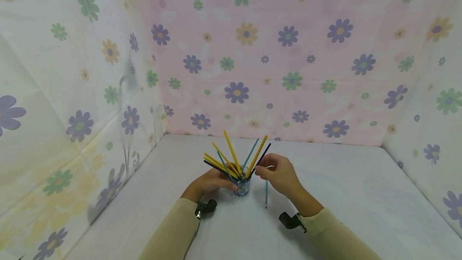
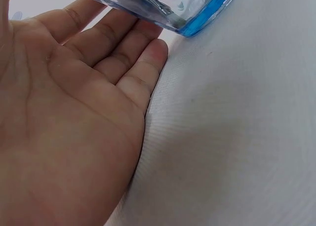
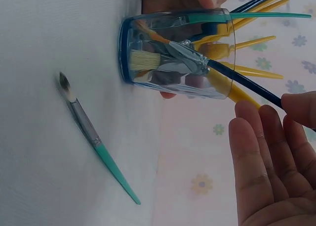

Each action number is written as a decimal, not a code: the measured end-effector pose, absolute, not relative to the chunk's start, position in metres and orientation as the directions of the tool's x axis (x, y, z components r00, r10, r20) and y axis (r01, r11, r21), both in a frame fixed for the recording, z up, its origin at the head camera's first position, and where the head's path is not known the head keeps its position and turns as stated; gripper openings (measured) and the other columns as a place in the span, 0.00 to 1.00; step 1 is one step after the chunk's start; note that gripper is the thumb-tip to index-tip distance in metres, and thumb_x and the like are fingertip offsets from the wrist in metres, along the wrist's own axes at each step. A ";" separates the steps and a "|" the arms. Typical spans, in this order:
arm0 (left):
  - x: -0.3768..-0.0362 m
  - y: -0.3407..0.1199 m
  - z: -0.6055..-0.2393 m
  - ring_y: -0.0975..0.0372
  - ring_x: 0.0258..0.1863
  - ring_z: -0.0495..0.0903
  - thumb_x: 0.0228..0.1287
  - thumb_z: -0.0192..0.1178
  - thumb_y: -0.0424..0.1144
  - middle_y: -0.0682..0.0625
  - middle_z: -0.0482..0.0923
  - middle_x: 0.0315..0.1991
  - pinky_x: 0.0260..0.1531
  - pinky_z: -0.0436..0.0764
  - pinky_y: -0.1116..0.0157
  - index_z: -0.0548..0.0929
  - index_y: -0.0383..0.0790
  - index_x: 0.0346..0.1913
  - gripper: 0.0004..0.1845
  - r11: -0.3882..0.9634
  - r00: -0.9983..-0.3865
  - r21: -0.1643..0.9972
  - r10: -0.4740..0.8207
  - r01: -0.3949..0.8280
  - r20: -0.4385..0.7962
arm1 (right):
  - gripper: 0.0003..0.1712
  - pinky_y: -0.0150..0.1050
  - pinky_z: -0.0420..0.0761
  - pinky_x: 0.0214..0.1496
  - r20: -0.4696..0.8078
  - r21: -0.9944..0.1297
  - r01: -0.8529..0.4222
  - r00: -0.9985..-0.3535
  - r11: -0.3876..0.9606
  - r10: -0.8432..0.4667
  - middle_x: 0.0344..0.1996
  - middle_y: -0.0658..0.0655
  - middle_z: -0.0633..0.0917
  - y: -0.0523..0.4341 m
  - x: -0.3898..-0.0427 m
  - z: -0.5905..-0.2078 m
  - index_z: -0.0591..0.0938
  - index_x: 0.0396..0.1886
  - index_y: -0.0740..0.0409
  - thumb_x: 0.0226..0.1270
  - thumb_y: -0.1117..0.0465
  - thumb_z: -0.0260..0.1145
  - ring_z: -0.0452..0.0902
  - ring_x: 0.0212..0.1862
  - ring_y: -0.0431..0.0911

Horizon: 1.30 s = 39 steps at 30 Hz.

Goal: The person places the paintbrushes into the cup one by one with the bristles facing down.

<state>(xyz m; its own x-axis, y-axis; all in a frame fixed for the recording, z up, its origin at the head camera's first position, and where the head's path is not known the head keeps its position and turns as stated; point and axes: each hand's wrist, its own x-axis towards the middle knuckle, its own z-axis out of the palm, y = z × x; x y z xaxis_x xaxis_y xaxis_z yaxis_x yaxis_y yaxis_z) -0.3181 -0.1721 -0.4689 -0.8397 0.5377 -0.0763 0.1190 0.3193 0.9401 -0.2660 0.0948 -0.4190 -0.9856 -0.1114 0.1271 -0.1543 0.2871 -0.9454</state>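
A clear glass with a blue base [image 1: 242, 189] stands upright on the table, full of paintbrushes leaning bristles-down. Thumb in front and fingers behind, my left hand [image 1: 213, 181] holds it from the left. On the other side, my right hand [image 1: 283, 173] pinches the handle of a dark blue paintbrush [image 3: 247, 83] between thumb and fingers. Its bristle end is inside the glass. Yellow paintbrushes [image 1: 231, 149] and teal ones fan out above the rim. Beneath my right hand, a loose teal paintbrush [image 3: 111, 159] lies on the table.
The white tabletop [image 1: 325, 179] reaches back to a pink flowered cloth [image 1: 267, 51]. Flowered white cloth [image 1: 83, 91] hangs on both sides. Each wrist carries a small black camera [image 1: 290, 220].
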 end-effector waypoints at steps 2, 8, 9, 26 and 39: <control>-0.318 -0.172 -0.470 0.58 0.61 0.78 0.51 0.81 0.45 0.55 0.85 0.59 0.74 0.60 0.44 0.79 0.54 0.64 0.36 0.329 -0.845 0.937 0.529 0.115 -0.082 | 0.07 0.41 0.89 0.44 0.120 -0.942 -0.150 -0.986 0.301 -0.116 0.41 0.53 0.89 0.094 -0.266 -0.420 0.85 0.42 0.55 0.68 0.61 0.73 0.90 0.42 0.49; -0.322 -0.172 -0.472 0.57 0.59 0.79 0.51 0.82 0.45 0.53 0.84 0.57 0.72 0.63 0.47 0.79 0.51 0.61 0.34 0.322 -0.826 0.932 0.562 0.168 -0.045 | 0.07 0.41 0.88 0.44 0.105 -0.926 -0.141 -0.987 0.350 -0.120 0.40 0.51 0.89 0.092 -0.265 -0.421 0.85 0.41 0.53 0.67 0.60 0.74 0.89 0.41 0.49; -0.322 -0.172 -0.472 0.58 0.59 0.78 0.50 0.82 0.45 0.54 0.84 0.58 0.71 0.63 0.47 0.80 0.51 0.61 0.34 0.322 -0.823 0.930 0.566 0.177 -0.039 | 0.07 0.41 0.88 0.43 0.105 -0.925 -0.142 -0.987 0.352 -0.121 0.40 0.50 0.89 0.092 -0.265 -0.421 0.85 0.41 0.53 0.67 0.60 0.75 0.89 0.41 0.49; -0.319 -0.170 -0.466 0.57 0.60 0.75 0.54 0.81 0.43 0.53 0.83 0.58 0.72 0.60 0.46 0.79 0.50 0.63 0.33 0.361 -0.831 0.909 0.556 0.211 -0.028 | 0.07 0.45 0.89 0.44 0.075 -0.928 -0.113 -0.990 0.356 -0.119 0.37 0.52 0.89 0.102 -0.271 -0.425 0.85 0.40 0.55 0.67 0.59 0.74 0.89 0.40 0.50; -0.319 -0.171 -0.465 0.56 0.64 0.71 0.53 0.81 0.46 0.55 0.83 0.58 0.74 0.55 0.43 0.79 0.51 0.64 0.35 0.398 -0.821 0.878 0.572 0.268 -0.008 | 0.10 0.40 0.89 0.39 -0.029 -0.941 0.006 -0.998 0.339 -0.064 0.39 0.57 0.88 0.111 -0.281 -0.432 0.85 0.42 0.59 0.67 0.60 0.75 0.89 0.37 0.46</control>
